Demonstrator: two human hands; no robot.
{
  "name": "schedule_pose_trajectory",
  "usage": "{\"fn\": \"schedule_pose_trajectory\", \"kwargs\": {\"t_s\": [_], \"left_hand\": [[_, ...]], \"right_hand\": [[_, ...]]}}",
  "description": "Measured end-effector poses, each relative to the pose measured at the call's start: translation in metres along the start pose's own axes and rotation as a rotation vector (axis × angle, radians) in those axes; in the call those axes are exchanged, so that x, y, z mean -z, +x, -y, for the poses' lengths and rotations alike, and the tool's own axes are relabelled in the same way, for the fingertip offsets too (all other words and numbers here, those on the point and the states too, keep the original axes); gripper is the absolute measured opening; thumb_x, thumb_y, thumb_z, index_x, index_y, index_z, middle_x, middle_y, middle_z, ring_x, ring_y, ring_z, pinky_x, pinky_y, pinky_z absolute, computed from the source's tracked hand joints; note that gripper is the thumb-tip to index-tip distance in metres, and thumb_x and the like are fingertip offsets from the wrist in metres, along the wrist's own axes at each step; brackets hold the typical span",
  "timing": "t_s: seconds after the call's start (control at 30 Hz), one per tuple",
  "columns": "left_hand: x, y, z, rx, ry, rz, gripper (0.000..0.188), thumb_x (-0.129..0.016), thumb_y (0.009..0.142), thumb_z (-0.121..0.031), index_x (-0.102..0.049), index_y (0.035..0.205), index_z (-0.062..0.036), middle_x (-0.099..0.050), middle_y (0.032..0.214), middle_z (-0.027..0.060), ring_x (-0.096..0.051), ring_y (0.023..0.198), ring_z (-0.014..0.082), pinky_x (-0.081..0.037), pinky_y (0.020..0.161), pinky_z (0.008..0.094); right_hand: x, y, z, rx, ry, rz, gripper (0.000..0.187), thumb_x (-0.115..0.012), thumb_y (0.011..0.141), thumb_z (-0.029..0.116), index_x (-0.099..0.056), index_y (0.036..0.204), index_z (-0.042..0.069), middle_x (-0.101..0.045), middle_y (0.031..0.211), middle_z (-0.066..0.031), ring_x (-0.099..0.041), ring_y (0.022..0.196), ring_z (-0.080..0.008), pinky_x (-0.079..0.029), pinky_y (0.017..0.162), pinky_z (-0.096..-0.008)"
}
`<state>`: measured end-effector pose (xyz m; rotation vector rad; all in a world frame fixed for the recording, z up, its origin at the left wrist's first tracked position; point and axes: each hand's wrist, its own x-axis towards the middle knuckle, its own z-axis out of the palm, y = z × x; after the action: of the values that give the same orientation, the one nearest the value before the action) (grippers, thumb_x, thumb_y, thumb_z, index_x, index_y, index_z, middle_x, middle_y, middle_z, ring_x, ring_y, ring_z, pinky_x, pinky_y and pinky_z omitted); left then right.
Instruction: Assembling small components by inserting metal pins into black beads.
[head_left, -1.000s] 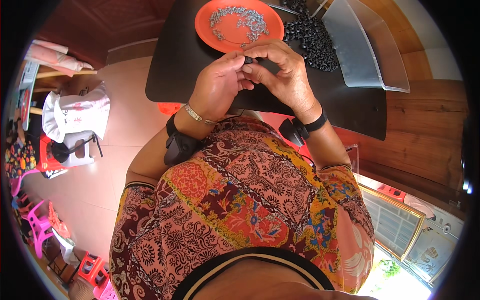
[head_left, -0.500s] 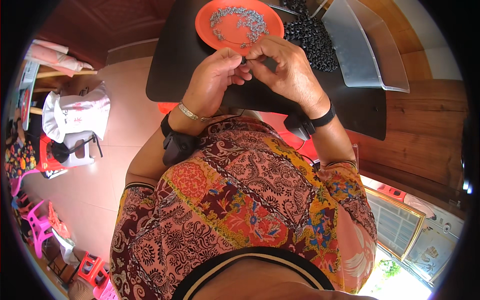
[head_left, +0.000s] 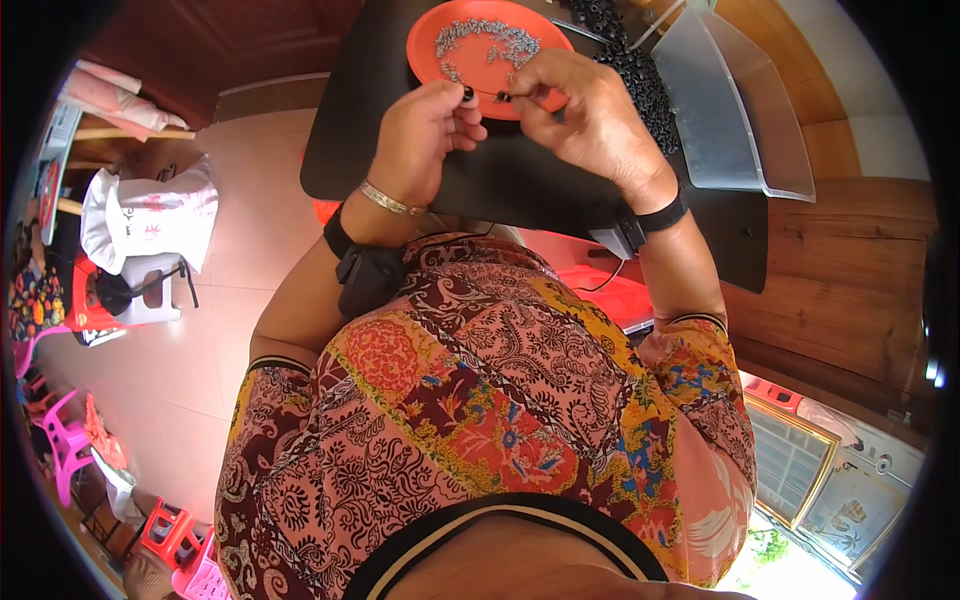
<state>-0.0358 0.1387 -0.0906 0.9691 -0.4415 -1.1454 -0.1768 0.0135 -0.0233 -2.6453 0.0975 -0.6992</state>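
Note:
My left hand (head_left: 422,135) pinches a small black part (head_left: 468,93) between thumb and forefinger, its other fingers curled. Facing it, the thumb and forefinger of my right hand (head_left: 592,118) close on another small dark piece (head_left: 502,97). A short gap separates the two pieces. Both hands are above the near rim of an orange-red plate (head_left: 425,62), on which small silvery metal pieces (head_left: 500,38) lie scattered in a rough ring. Right of the plate, many small black parts (head_left: 648,95) are heaped, partly hidden by my right hand.
The plate and heap are on a black table (head_left: 350,130). A translucent plastic bin (head_left: 730,115) stands tilted at the table's right side, by a wooden panel (head_left: 830,245). To the left, a white bag (head_left: 150,215) rests on a stool; red and pink plastic stools (head_left: 170,535) stand farther down.
My hands have drawn apart, the right moving rightward and the left slightly leftward. The black pieces, close together between the fingertips before, now show separately. The view has shifted a little.

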Motion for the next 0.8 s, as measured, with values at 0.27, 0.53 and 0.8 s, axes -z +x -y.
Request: {"fn": "schedule_pose_trajectory", "kwargs": {"t_s": [0.27,0.53,0.8], "left_hand": [[0.016,0.007,-0.009,0.048,-0.175,0.171,0.023,-0.046,0.096,-0.026,-0.058,0.094,-0.0059,-0.06,0.091,0.0057,-0.057,0.082,0.0188,-0.044,0.075,0.0303],[0.024,0.003,0.002,0.157,-0.215,0.131,0.022,-0.049,0.095,-0.026,-0.058,0.092,-0.0058,-0.062,0.091,0.0063,-0.058,0.081,0.0187,-0.044,0.076,0.0301],[0.03,0.004,0.012,0.151,-0.297,0.13,0.023,-0.05,0.093,-0.023,-0.059,0.092,-0.0024,-0.064,0.088,0.0106,-0.062,0.08,0.0235,-0.048,0.075,0.0342]], "right_hand": [[0.0,0.014,-0.048,-0.197,-0.161,-0.011,0.013,-0.066,0.079,0.009,-0.062,0.089,0.002,-0.065,0.081,-0.0107,-0.064,0.073,-0.0238,-0.051,0.067,-0.0338],[-0.013,0.017,-0.06,-0.105,-0.253,0.068,0.013,-0.064,0.081,0.012,-0.065,0.093,0.006,-0.065,0.081,-0.0108,-0.063,0.075,-0.0267,-0.051,0.068,-0.0355],[-0.017,0.012,-0.067,-0.045,-0.197,0.33,0.012,-0.064,0.076,0.014,-0.067,0.086,0.008,-0.066,0.081,-0.0097,-0.063,0.081,-0.0305,-0.049,0.07,-0.0403]]}}
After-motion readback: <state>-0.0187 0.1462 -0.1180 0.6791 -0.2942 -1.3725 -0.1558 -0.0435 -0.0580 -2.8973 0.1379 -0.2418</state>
